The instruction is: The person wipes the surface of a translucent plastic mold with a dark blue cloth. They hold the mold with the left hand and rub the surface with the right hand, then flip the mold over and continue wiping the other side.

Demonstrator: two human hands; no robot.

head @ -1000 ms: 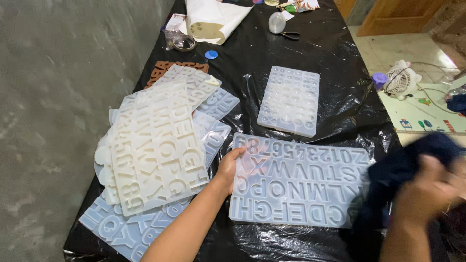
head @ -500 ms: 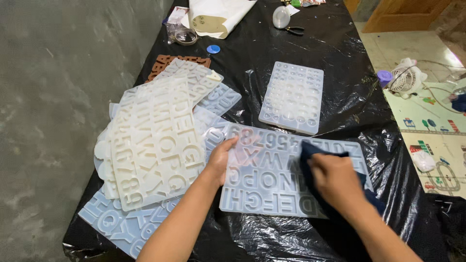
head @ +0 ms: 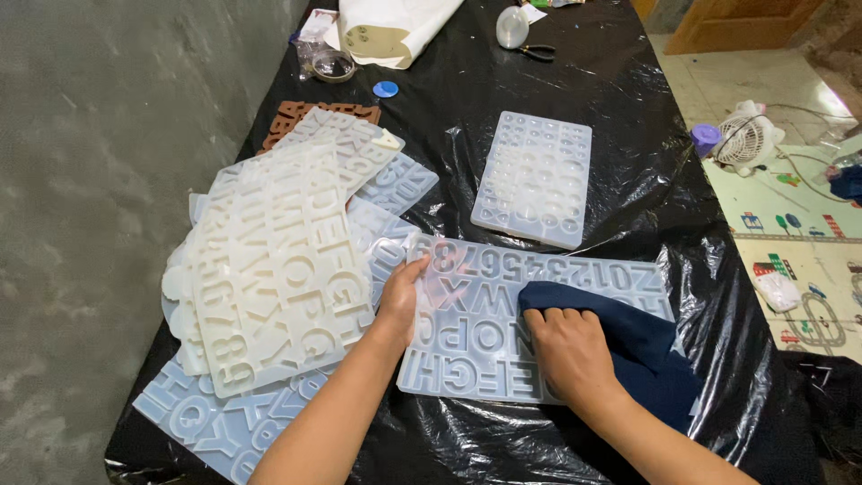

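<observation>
letter mould: clear silicone sheet of letters and digits, lying flat on the black plastic near the front edge of the tabletop, between my two hands.
mould stack: at the far left i see a fanned heap of white and bluish letter moulds, overlapping; its right edge lies just beside the letter mould.
brown mould: peeks out from behind the stack, toward the back.
left hand: flat on the left edge of the letter mould, fingers laid together and pointing away from me, pinning the sheet down.
small mould: clear sheet of small shapes, behind the letter mould, apart from it.
right hand: knuckles up, fingers curled and pressed onto the dark blue cloth, holding it against the mould's right half.
dark blue cloth: bunched over the mould's right part, trailing off toward me onto the plastic.
tabletop: covered in crinkled black plastic.
fan: small white one on the floor, far right.
</observation>
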